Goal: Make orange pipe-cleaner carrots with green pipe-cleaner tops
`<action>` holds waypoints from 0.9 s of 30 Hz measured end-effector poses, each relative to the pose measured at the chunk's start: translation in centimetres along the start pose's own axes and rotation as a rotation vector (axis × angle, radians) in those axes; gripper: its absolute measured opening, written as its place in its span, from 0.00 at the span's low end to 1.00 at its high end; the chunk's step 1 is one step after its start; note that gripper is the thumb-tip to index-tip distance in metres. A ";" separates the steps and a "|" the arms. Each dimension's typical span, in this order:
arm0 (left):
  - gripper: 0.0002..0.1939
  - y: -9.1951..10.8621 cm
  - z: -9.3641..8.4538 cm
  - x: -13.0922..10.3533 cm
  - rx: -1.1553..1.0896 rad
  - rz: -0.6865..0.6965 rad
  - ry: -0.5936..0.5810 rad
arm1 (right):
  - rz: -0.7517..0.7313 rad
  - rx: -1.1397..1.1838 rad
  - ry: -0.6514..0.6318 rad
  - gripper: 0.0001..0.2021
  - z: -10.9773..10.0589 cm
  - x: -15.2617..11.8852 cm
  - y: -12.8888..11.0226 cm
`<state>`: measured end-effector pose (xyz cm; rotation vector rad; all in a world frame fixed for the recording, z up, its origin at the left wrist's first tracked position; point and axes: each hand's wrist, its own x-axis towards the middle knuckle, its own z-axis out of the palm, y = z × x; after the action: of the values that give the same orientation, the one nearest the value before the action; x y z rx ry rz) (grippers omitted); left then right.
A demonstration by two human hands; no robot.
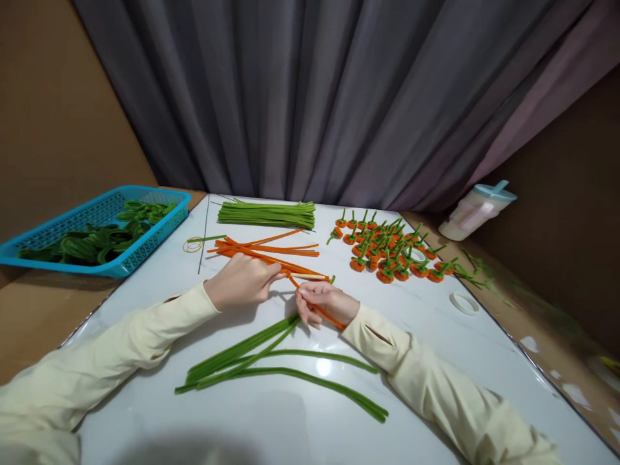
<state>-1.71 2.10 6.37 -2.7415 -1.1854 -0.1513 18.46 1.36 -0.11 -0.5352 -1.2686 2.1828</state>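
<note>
My left hand is closed on a thin pale wooden stick that points right. An orange pipe cleaner bends around the stick close to my left fingertips. My right hand pinches this pipe cleaner, and its tail runs under the palm towards my wrist. Just behind my hands lie loose orange pipe cleaners, some crossing. Nearer to me, green pipe cleaners are spread across the white tabletop, several of them reaching up to my right hand's fingers.
A thick bundle of green pipe cleaners lies at the back. Many small orange pumpkins with green stems cluster at right, near a roll of tape. A blue basket with green pieces stands left, a lidded cup right.
</note>
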 end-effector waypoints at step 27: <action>0.08 4.2 4.7 -3.5 -0.131 0.078 -0.109 | -0.071 -1.131 0.366 0.18 4.5 -5.4 0.0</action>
<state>-0.84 -2.41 0.85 -2.9393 -1.1304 -0.0732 19.98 -5.06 2.32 -1.2001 -2.1521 1.0381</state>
